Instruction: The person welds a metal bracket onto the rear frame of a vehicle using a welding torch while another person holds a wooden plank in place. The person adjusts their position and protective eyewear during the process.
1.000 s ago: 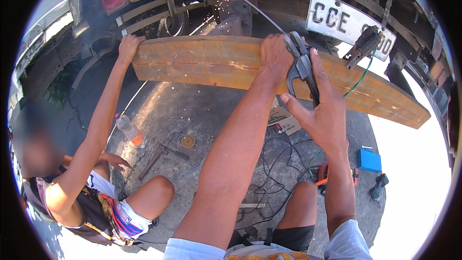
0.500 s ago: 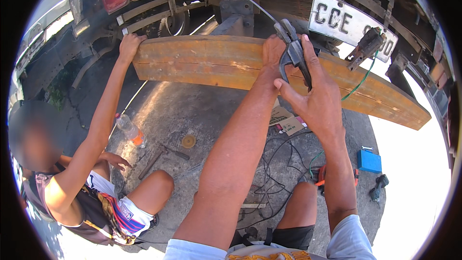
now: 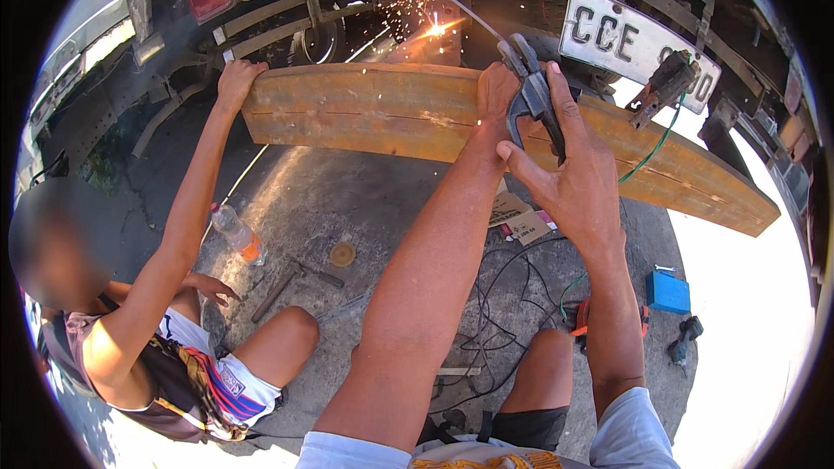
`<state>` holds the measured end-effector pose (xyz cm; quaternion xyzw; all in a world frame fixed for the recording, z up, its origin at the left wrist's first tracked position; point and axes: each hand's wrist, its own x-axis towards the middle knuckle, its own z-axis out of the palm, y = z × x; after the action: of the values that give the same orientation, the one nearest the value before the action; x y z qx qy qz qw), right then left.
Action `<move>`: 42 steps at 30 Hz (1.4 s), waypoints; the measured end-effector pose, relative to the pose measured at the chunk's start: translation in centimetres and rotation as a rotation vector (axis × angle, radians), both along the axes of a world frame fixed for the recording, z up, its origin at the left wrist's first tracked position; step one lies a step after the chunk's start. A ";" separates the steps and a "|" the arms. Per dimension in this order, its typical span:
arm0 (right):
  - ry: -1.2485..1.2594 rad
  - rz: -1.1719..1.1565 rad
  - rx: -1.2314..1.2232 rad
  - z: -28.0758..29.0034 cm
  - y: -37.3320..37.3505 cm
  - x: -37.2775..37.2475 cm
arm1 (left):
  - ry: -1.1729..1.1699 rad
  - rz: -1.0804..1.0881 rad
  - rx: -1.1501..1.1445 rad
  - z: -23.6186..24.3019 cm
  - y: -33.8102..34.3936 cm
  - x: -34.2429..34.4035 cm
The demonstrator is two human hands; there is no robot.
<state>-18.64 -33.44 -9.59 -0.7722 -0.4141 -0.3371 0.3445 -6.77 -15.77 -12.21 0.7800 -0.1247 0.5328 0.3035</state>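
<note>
My right hand [image 3: 578, 165] is closed around a black welding electrode holder [image 3: 540, 95]. A thin welding rod [image 3: 469, 13] slants from its jaws up and left to a metal bracket under the truck, where its tip glows and orange sparks [image 3: 434, 28] spray. My left hand [image 3: 499, 91] grips the upper edge of a long rusty steel beam [image 3: 365, 113], its fingers partly hidden behind the beam and the holder. A worn clamp [image 3: 665, 87] with a green cable sits at the beam's right part.
At left a crouching co-worker's hand [image 3: 240, 82] holds the beam's left end. On the ground lie a plastic bottle [image 3: 236, 234], a hammer [image 3: 276, 291], a round disc [image 3: 342, 254], tangled black cables [image 3: 486, 317], a blue box [image 3: 667, 293] and a cardboard piece [image 3: 526, 224]. The truck's number plate [image 3: 638, 43] hangs above the beam.
Sparks and a bright glow have appeared at the rod's tip and just below it. The hands and the beam have hardly moved.
</note>
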 end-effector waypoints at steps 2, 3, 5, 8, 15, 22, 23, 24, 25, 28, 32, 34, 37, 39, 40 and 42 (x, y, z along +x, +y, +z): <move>-0.030 0.002 0.008 -0.1 0.1 0.2 | 0.055 0.224 0.122 0.4 -0.3 -1.2; -0.039 -0.004 0.006 -0.1 0.2 0.3 | 0.128 0.213 0.099 0.6 -0.5 -1.7; -0.022 -0.014 -0.004 0.0 0.3 0.4 | 0.166 0.198 0.071 1.2 -0.8 -2.7; 0.013 -0.029 -0.001 0.3 0.2 0.5 | -0.005 0.122 0.087 1.9 -1.1 -3.4; -0.001 0.004 0.085 0.0 -1.5 -0.2 | 0.276 0.375 0.215 3.2 -1.5 -4.1; -0.036 -0.145 0.137 -2.4 -6.6 -0.7 | 0.282 0.490 0.230 2.9 -2.8 -4.0; -0.039 -0.180 0.162 -2.6 -7.4 -1.1 | 0.224 0.507 0.229 2.8 -2.8 -3.8; -0.032 -0.228 0.172 -2.9 -8.1 -1.4 | 0.164 0.526 0.228 2.7 -2.8 -3.7; 0.010 -0.212 0.211 -3.2 -8.8 -1.8 | 0.103 0.544 0.226 2.5 -2.9 -3.6; 0.101 -0.276 0.293 -4.9 -11.2 -3.2 | 0.170 0.532 0.201 2.4 -2.8 -3.4; 0.110 -0.288 0.434 -8.8 -14.4 -4.9 | 0.183 0.474 0.274 2.8 -2.7 -4.0; 0.143 -0.227 0.534 -11.0 -16.0 -6.1 | 0.172 0.450 0.265 3.2 -2.8 -4.4; 0.296 -0.118 0.714 -13.7 -18.4 -8.2 | 0.218 0.404 0.261 3.6 -2.9 -4.7; 0.311 -0.101 0.683 -14.9 -19.8 -9.5 | 0.268 0.380 0.231 3.7 -2.9 -4.7; 0.314 -0.099 0.671 -15.3 -20.4 -10.1 | 0.249 0.368 0.223 3.7 -2.9 -4.7; 0.434 -0.121 0.659 -15.9 -21.3 -11.6 | 0.230 0.325 0.216 3.5 -2.9 -4.7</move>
<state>-30.21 -54.72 -25.50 -0.6967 -0.1551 -0.3005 0.6327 -11.51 -18.63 -8.72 0.8733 -0.0182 0.4661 0.1406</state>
